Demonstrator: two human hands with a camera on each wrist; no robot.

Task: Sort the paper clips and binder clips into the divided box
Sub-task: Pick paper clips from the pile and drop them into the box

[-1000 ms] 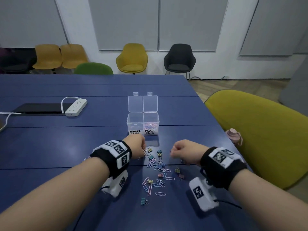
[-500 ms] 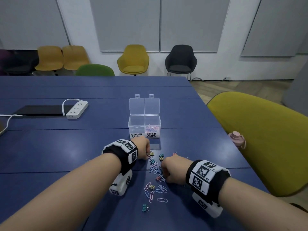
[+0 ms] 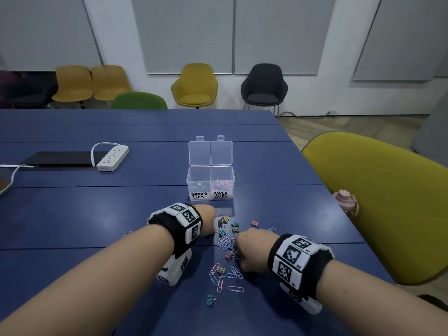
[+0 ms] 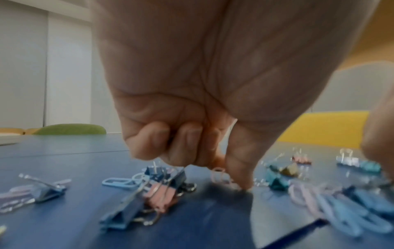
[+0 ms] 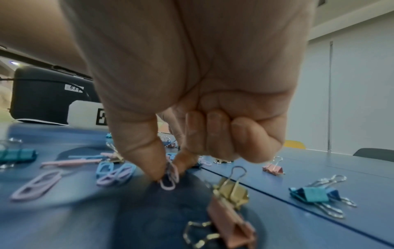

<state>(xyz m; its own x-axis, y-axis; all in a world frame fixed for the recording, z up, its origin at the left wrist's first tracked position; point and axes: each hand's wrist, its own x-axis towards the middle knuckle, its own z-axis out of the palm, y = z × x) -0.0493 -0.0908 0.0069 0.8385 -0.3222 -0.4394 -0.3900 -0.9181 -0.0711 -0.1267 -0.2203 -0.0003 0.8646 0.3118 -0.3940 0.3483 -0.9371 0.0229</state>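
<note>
The clear divided box [image 3: 210, 183] stands open on the blue table; its right cell, labelled PAPER CLIPS, holds pastel clips, and the BINDER CLIPS cell looks bare. Loose paper clips [image 3: 224, 241] and binder clips [image 3: 223, 220] lie scattered in front of it. My left hand [image 3: 206, 223] is down at the pile's far left; in the left wrist view its fingers are curled and thumb and forefinger [image 4: 232, 176] pinch a pink paper clip [image 4: 218, 174] on the table. My right hand [image 3: 251, 251] is on the pile's right side, pinching a pink paper clip [image 5: 170, 178] between thumb and forefinger [image 5: 170, 166].
A white power strip [image 3: 112, 158] and a flat black device [image 3: 60, 158] lie far left. A pink bottle [image 3: 345, 200] hangs at the table's right edge by a yellow-green chair [image 3: 388, 202]. A teal binder clip [image 3: 211, 300] lies alone nearest me.
My right hand has moved left from the pile's right edge into the clips and come down onto one. The left hand has stayed at the pile's far left.
</note>
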